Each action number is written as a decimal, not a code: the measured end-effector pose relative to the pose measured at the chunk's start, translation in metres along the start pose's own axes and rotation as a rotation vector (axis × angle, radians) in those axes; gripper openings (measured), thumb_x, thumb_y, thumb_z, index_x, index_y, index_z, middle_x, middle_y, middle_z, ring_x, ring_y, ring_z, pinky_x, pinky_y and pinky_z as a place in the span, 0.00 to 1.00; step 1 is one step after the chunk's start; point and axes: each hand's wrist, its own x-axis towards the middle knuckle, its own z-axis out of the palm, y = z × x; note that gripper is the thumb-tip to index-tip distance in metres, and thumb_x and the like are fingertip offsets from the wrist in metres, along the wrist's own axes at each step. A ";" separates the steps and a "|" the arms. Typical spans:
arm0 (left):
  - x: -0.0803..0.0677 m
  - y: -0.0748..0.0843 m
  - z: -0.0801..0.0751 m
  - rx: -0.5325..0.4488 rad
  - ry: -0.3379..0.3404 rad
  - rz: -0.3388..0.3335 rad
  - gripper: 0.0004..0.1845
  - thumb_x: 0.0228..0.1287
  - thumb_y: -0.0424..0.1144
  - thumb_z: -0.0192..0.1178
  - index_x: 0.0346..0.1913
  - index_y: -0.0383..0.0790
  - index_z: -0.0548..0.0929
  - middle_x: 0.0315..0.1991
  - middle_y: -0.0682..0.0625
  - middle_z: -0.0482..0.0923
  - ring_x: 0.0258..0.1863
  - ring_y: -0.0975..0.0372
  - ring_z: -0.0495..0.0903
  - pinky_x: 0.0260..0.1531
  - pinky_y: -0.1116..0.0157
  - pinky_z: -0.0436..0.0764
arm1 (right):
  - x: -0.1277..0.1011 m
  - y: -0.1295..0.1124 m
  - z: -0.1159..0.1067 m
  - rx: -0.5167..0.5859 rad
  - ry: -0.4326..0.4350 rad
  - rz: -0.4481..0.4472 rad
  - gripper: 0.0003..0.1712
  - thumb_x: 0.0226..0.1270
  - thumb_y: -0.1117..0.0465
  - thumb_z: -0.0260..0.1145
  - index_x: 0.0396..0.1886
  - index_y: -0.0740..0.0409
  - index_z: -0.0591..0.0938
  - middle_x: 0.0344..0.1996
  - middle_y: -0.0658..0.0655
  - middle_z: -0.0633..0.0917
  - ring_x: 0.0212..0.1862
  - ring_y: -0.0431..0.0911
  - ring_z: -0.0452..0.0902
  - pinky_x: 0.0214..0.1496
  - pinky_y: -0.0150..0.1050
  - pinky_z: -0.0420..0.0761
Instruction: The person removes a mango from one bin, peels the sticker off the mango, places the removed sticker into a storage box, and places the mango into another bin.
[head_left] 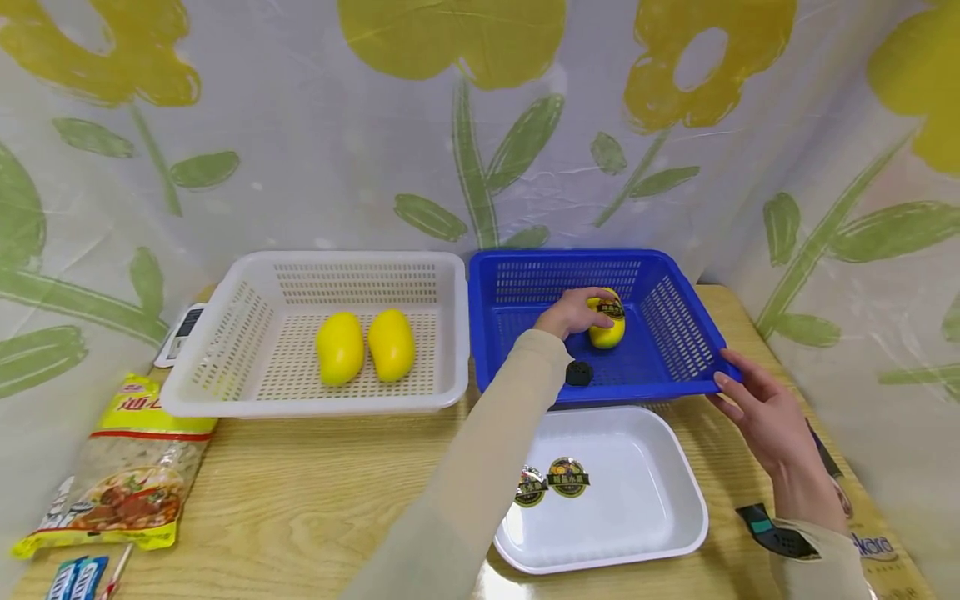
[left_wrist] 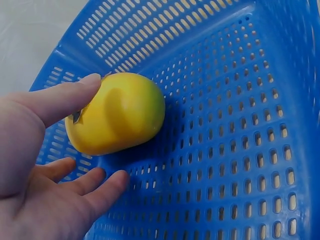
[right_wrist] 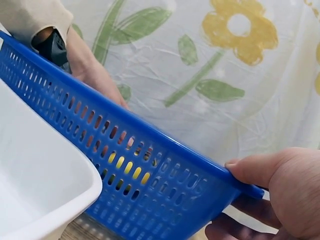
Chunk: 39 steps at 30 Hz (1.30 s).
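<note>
A yellow mango [head_left: 606,337] with a green-tinged end lies in the blue basket [head_left: 660,379] on the right. On it is a dark gold-edged round sticker [head_left: 611,308]. My left hand [head_left: 572,313] reaches into the basket from the left. In the left wrist view, the thumb lies against the mango [left_wrist: 131,112] over the sticker, partly hiding it; the other fingers are spread below, apart from the fruit. With thumb on top and fingers beneath, my right hand [head_left: 776,421] grips the basket's front right corner; the right wrist view shows the rim [right_wrist: 210,167] pinched there.
A white basket [head_left: 217,404] holding two mangoes [head_left: 340,348] stands left of the blue one. In front is a white tray [head_left: 615,533] with two round stickers [head_left: 567,477]. Food packet [head_left: 131,467] at left; flowered curtain [head_left: 315,167] behind.
</note>
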 end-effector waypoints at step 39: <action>0.002 -0.005 -0.011 0.029 -0.055 0.037 0.30 0.60 0.23 0.64 0.65 0.44 0.76 0.64 0.42 0.69 0.36 0.58 0.70 0.36 0.61 0.77 | 0.001 0.001 -0.001 0.016 -0.013 -0.002 0.39 0.70 0.63 0.63 0.76 0.62 0.58 0.54 0.49 0.72 0.47 0.35 0.81 0.47 0.30 0.82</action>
